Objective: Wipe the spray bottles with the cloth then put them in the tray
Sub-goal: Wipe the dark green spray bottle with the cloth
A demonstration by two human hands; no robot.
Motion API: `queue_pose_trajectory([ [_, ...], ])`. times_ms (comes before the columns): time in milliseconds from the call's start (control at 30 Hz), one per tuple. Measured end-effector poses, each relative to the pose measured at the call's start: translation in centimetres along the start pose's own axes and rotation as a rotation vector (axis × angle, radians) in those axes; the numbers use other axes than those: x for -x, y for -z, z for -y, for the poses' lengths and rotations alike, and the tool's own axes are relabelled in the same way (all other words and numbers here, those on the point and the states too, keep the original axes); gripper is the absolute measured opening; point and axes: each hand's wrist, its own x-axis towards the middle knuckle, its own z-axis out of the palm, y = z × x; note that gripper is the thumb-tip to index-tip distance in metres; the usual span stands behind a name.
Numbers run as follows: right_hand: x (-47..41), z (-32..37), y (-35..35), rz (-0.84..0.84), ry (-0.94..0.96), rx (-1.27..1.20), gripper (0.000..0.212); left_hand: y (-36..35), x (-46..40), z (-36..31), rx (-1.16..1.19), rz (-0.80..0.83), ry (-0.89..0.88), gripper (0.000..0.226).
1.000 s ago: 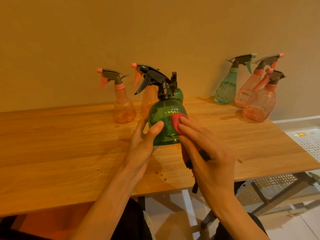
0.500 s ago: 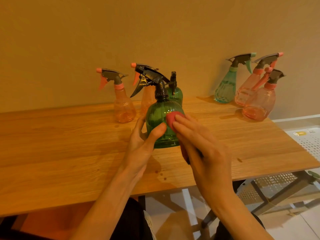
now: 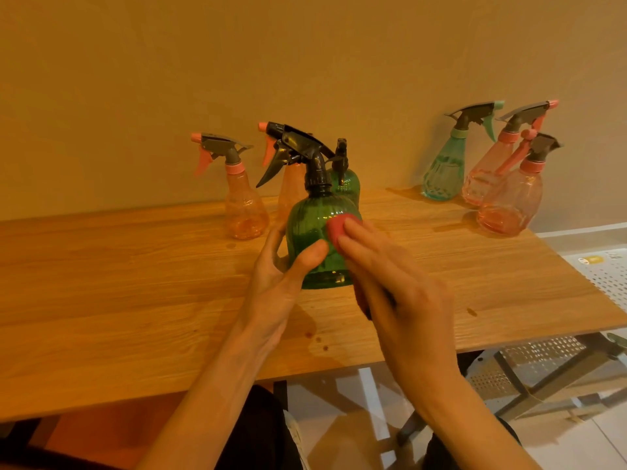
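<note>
Against the plain wall, the wooden tabletop (image 3: 135, 293) carries several spray bottles, and the green bottle (image 3: 314, 232) stands nearest me, in front of them. My left hand (image 3: 281, 283) has its grip curled round the green bottle's side, thumb on the front. My right hand (image 3: 397, 296) presses the red cloth (image 3: 336, 227) flat against that bottle with straight fingers. Best to hold firm, turn the bottle, wipe all round.

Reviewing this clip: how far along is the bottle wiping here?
Done: nothing visibly; no bottle sits on the white perforated tray at the right. In hand: the left hand steadies the green spray bottle while the right hand presses the red cloth against it. Left: six more bottles stand along the wall, including the teal bottle.
</note>
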Motion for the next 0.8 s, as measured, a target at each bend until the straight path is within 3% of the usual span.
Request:
queue_pose_trajectory([
  [167, -1.2, -0.2, -0.2, 0.005, -0.017, -0.039, 0.038, 0.1, 0.0, 0.1, 0.034, 0.012, -0.009, 0.085],
  [367, 2.3, 0.1, -0.1, 0.035, 0.043, 0.015, 0.037, 0.4, -0.3, 0.1, 0.0, 0.002, -0.034, 0.083],
  [633, -6.0, 0.0, 0.8, 0.1, -0.062, -0.081, 0.028, 0.7, 0.0, 0.3, -0.046, 0.066, -0.034, 0.079],
  [800, -5.8, 0.1, 1.7, 0.162, -0.085, -0.085, 0.025, 0.8, 0.0, 0.7, -0.057, 0.049, -0.043, 0.083],
])
